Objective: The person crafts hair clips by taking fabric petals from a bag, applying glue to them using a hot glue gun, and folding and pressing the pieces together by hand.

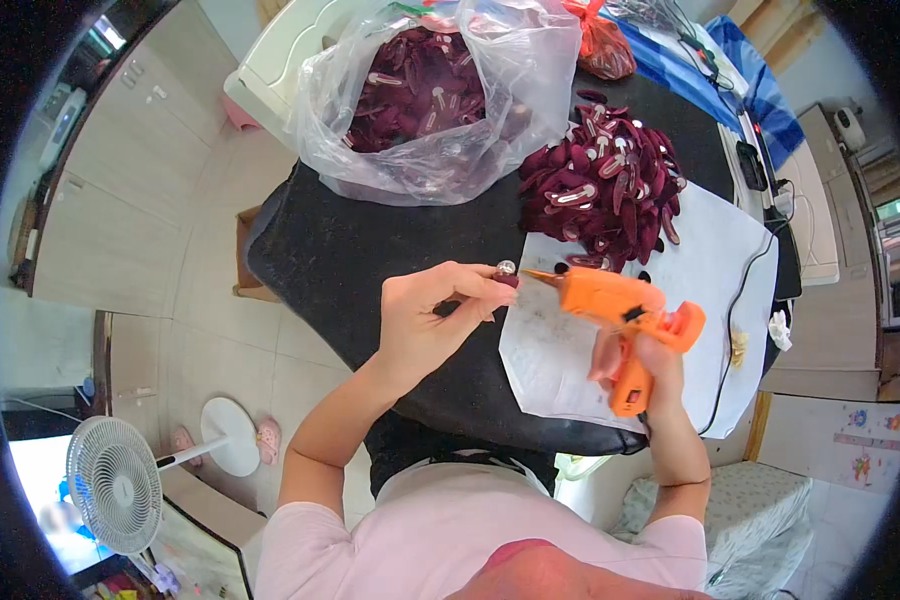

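Between the thumb and fingers of my left hand point(435, 315) is a small dark red hair clip point(506, 278) with a silvery round part on top. My right hand point(642, 362) is wrapped round the handle of an orange glue gun point(610, 297). The gun's nozzle points left, a short way right of the clip, with a small gap between them. Beyond the gun, a heap of dark red clips point(605, 185) lies on white paper point(560, 345). More such clips fill a clear plastic bag point(420, 180) at the back left.
A black cloth point(370, 250) covers the table. The gun's dark cable point(735, 310) runs over the right side of the paper. At the back stand a red bag point(607, 48) and a blue cloth point(755, 75). A white fan point(120, 485) stands at lower left.
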`<state>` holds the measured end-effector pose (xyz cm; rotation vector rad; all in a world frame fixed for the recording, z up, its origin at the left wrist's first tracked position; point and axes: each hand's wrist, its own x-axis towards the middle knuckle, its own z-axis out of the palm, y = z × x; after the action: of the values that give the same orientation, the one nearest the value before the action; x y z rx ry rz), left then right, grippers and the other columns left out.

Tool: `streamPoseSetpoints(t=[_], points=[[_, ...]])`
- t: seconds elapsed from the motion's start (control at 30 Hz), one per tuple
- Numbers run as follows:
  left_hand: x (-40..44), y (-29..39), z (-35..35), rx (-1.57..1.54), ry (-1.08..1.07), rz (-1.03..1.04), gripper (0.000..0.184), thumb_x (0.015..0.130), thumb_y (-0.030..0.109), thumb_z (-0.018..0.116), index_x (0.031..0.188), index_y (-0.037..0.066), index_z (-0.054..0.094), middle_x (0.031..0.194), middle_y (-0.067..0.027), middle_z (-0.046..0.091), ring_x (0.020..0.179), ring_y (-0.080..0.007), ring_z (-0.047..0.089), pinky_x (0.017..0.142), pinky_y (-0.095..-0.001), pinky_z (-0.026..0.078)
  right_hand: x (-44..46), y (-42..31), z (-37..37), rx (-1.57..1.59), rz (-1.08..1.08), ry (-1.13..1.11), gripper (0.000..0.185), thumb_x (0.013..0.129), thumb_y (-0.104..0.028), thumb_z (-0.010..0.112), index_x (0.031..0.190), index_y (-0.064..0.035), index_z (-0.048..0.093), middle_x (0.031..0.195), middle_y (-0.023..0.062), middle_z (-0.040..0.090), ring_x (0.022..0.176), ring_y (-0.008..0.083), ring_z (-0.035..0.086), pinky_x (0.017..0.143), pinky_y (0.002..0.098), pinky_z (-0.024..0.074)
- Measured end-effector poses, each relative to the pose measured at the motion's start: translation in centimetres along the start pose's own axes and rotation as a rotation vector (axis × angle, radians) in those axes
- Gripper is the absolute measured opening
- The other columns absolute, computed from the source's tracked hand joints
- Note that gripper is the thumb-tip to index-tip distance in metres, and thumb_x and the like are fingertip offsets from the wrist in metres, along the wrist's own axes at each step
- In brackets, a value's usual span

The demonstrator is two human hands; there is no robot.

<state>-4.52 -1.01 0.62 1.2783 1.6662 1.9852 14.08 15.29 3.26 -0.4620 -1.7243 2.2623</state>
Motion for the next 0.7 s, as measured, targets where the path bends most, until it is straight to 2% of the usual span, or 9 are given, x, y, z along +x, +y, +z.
streamPoseSetpoints(t=[0.07, 0.13, 0.2, 0.3, 0.33, 0.53, 0.57, 0.67, 0.7], points=[[0.0, -0.2, -0.1, -0.005, -0.002, 0.007, 0.004, 0.082, -0.004, 0.065, 0.086, -0.003, 0.065, 0.092, -0.0198, 0.069, 0.078, -0.0206, 0.07, 0.056, -0.0239, 0.055, 0.6, 0.3, -1.2, 0.229, -0.096, -0.082, 0.048, 0.086, -0.049, 0.052, 0.074, -0.0021, 0.053, 0.053, 0.0066, 0.048, 0.04, 0.0165, 0.044, 0.035, 0.0264, 0.0341], [0.0, -0.4, -0.2, -0.013, -0.009, 0.018, 0.004, 0.082, -0.005, 0.065, 0.085, -0.003, 0.065, 0.092, -0.0199, 0.069, 0.077, -0.0204, 0.07, 0.055, -0.0228, 0.054, 0.8, -1.3, -1.9, 0.575, -0.098, -0.122, 0.044, 0.092, -0.042, 0.048, 0.068, -0.0056, 0.049, 0.055, 0.0041, 0.044, 0.042, 0.0142, 0.041, 0.034, 0.0275, 0.0323], [0.0, -0.3, -0.1, -0.024, 0.013, 0.008, 0.007, 0.082, -0.006, 0.065, 0.088, -0.002, 0.064, 0.091, -0.0198, 0.069, 0.076, -0.02, 0.069, 0.054, -0.0222, 0.053, 1.8, -2.4, -2.6, 0.958, -0.2, -0.277, 0.039, 0.095, -0.036, 0.046, 0.07, -0.0055, 0.05, 0.059, 0.004, 0.047, 0.043, 0.0129, 0.041, 0.036, 0.0268, 0.0329], [-0.1, -0.3, 0.0, -0.08, 0.045, -0.022, 0.019, 0.08, -0.004, 0.068, 0.098, -0.003, 0.061, 0.09, -0.0147, 0.069, 0.074, -0.0137, 0.068, 0.058, -0.0204, 0.053, 1.8, -3.5, -3.9, 1.204, -0.345, -0.212, 0.031, 0.096, -0.025, 0.048, 0.072, -0.0055, 0.05, 0.067, 0.0032, 0.05, 0.048, 0.0121, 0.041, 0.041, 0.0247, 0.0347], [-0.2, -0.4, 0.0, -0.105, 0.054, -0.034, 0.025, 0.08, -0.002, 0.07, 0.103, -0.003, 0.06, 0.09, -0.0122, 0.07, 0.073, -0.0106, 0.067, 0.06, -0.0197, 0.053, 1.9, -3.6, -4.1, 1.237, -0.368, -0.187, 0.029, 0.095, -0.025, 0.049, 0.074, -0.006, 0.051, 0.068, 0.0033, 0.05, 0.048, 0.0117, 0.041, 0.043, 0.0245, 0.0354], [0.7, 1.5, 0.1, -0.288, 0.126, -0.214, 0.041, 0.082, -0.006, 0.065, 0.119, -0.004, 0.049, 0.09, -0.0138, 0.069, 0.085, -0.0148, 0.067, 0.074, -0.0233, 0.054, 2.2, -3.0, -4.7, 1.296, -0.341, -0.121, 0.026, 0.094, -0.026, 0.052, 0.077, -0.0075, 0.052, 0.072, 0.0038, 0.051, 0.051, 0.0109, 0.042, 0.047, 0.0244, 0.0367], [0.7, 1.1, 0.0, -0.235, 0.109, -0.235, 0.04, 0.084, 0.001, 0.065, 0.122, -0.003, 0.05, 0.089, -0.0142, 0.07, 0.08, -0.0181, 0.068, 0.069, -0.0247, 0.052, 2.2, -2.9, -4.7, 1.286, -0.298, -0.123, 0.028, 0.095, -0.029, 0.051, 0.076, -0.0083, 0.052, 0.072, 0.0042, 0.051, 0.05, 0.0112, 0.041, 0.047, 0.0247, 0.0366], [0.9, 0.7, -0.7, -0.275, 0.041, -0.372, 0.043, 0.086, 0.005, 0.064, 0.125, -0.003, 0.049, 0.087, -0.0147, 0.07, 0.079, -0.0178, 0.068, 0.069, -0.0251, 0.052, 2.3, -2.6, -4.2, 1.253, -0.273, -0.12, 0.03, 0.096, -0.031, 0.049, 0.075, -0.0089, 0.05, 0.072, 0.0042, 0.051, 0.05, 0.0115, 0.041, 0.047, 0.0248, 0.0366], [0.9, 0.6, -0.9, -0.269, -0.013, -0.374, 0.028, 0.09, 0.008, 0.059, 0.115, -0.003, 0.054, 0.087, -0.013, 0.068, 0.078, -0.016, 0.064, 0.071, -0.0258, 0.049, 2.3, -2.6, -4.3, 1.238, -0.262, -0.117, 0.032, 0.096, -0.032, 0.048, 0.074, -0.0092, 0.049, 0.072, 0.0041, 0.05, 0.05, 0.0116, 0.041, 0.047, 0.0249, 0.0366]])
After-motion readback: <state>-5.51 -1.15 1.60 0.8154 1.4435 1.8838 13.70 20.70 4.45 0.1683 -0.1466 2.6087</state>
